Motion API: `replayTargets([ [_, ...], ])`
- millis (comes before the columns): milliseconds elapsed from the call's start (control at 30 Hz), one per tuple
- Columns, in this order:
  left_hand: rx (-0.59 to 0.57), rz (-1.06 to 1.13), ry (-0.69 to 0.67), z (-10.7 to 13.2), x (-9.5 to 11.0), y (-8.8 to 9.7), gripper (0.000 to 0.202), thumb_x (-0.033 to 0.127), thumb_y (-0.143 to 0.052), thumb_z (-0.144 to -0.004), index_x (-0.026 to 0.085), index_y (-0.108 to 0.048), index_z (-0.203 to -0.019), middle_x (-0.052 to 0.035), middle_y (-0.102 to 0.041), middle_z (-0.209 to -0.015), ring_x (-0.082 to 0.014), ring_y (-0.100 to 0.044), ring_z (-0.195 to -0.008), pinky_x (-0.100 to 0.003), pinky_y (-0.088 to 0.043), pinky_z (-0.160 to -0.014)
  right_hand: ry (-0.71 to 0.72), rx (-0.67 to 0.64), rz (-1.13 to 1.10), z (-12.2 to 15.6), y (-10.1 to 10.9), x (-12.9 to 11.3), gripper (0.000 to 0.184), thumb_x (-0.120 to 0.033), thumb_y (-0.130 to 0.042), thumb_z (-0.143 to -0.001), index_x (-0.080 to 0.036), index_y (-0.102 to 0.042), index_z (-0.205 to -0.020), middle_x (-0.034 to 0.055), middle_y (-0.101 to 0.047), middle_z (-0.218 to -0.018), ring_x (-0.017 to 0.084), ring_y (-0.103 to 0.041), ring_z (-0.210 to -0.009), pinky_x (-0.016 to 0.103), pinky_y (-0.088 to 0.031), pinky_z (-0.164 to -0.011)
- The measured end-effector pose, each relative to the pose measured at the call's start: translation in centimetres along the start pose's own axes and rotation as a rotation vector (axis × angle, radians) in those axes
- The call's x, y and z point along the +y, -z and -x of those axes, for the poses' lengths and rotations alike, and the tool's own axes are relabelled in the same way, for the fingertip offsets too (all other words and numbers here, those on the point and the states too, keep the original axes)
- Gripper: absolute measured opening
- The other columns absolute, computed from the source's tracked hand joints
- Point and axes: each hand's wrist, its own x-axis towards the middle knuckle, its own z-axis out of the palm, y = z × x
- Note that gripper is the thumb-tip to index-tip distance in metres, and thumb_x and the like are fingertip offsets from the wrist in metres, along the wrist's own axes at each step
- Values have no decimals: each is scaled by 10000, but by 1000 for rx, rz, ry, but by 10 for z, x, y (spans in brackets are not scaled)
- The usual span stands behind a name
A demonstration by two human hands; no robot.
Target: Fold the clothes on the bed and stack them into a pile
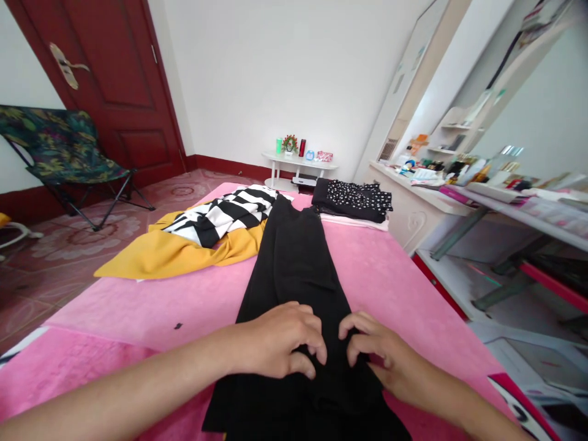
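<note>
A long black garment (301,257) lies lengthwise down the middle of the pink-covered bed, narrow at the far end and wider toward me. On its near part rests my left hand (287,340), fingers bent and thumb apart from them, with no cloth visibly gripped. My right hand (379,346) is at the garment's right edge, its curled fingers spread apart over the black cloth; its thumb is partly hidden. Left of the garment, a black-and-white striped cloth (225,214) lies loosely on a mustard-yellow garment (184,251).
Folded black clothes with white spots (351,199) are stacked at the bed's far right. A small dark scrap (178,326) lies on the pink cover (390,275). Beyond stands a low white table (298,160); a folding chair (68,147) is left, a cluttered dressing table (500,190) right.
</note>
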Motion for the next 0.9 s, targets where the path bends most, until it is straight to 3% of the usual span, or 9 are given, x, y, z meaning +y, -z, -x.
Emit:
replayTargets([
  [133, -14, 185, 43, 8, 9, 4, 75, 161, -627, -814, 196, -691, -835, -9, -617, -792, -112, -581, -707, -204, -440, -659, 44, 65, -72, -4, 1, -21, 171, -121, -518, -825, -253, -626, -808, 34, -642, -871, 182, -613, -844, 331, -494, -780],
  [233, -27, 216, 105, 30, 12, 14, 92, 159, -597, -830, 195, -682, -829, -9, -616, -794, -108, -594, -704, -188, -450, -646, 38, -43, -133, 8, 6, -30, 194, -165, -546, -838, -315, -648, -908, 23, -681, -916, 175, -645, -857, 293, -531, -763],
  [300, 7, 155, 152, 49, 7, 21, 173, 117, -534, -843, 215, -675, -864, -11, -624, -851, -123, -608, -781, -203, -465, -713, 22, -49, -50, 19, 10, -21, 305, -161, -536, -844, -370, -635, -1043, 18, -674, -1059, 177, -637, -984, 300, -533, -847],
  [433, 160, -28, 275, 85, -21, 38, 493, 46, -496, -751, 322, -621, -1139, -16, -542, -1272, -222, -510, -1175, -367, -411, -985, -45, 52, 269, 32, 14, 20, 668, -116, -545, -784, -406, -414, -1372, 9, -357, -1478, 244, -347, -1350, 447, -381, -1069],
  [500, 171, -63, 308, 96, -34, 44, 617, 38, -504, -711, 382, -578, -1218, 12, -439, -1410, -260, -405, -1295, -453, -341, -1052, -55, 18, 341, 28, 14, 32, 777, -113, -570, -750, -398, -319, -1427, -5, -218, -1536, 260, -228, -1398, 475, -332, -1094],
  [600, 143, -75, 285, 97, -37, 47, 607, 78, -547, -724, 414, -571, -1228, 33, -348, -1483, -275, -321, -1356, -498, -285, -1083, 13, 10, 383, 14, 12, 33, 799, -107, -564, -750, -394, -283, -1441, -7, -160, -1549, 252, -162, -1413, 491, -284, -1110],
  [667, 94, -105, 231, 89, -28, 43, 551, 160, -592, -758, 422, -560, -1242, 36, -291, -1512, -278, -258, -1386, -498, -251, -1101, 99, 11, 399, 3, 8, 28, 748, -95, -537, -768, -395, -330, -1421, 0, -200, -1539, 244, -164, -1412, 503, -253, -1117],
  [767, -4, -135, 140, 74, -11, 37, 446, 247, -589, -807, 423, -578, -1217, 42, -318, -1500, -270, -243, -1394, -492, -204, -1122, 221, 13, 370, -10, 1, 25, 548, -112, -474, -832, -356, -496, -1322, 33, -401, -1455, 229, -283, -1379, 519, -239, -1116],
  [900, 61, 17, 63, 63, 6, 32, 252, 323, -513, -882, 329, -666, -1083, -21, -614, -1252, -239, -517, -1215, -424, -335, -1076, 247, 180, 210, -27, -13, 28, 287, -236, -405, -931, -287, -642, -1085, 51, -667, -1150, 211, -593, -1114, 475, -393, -1037],
])
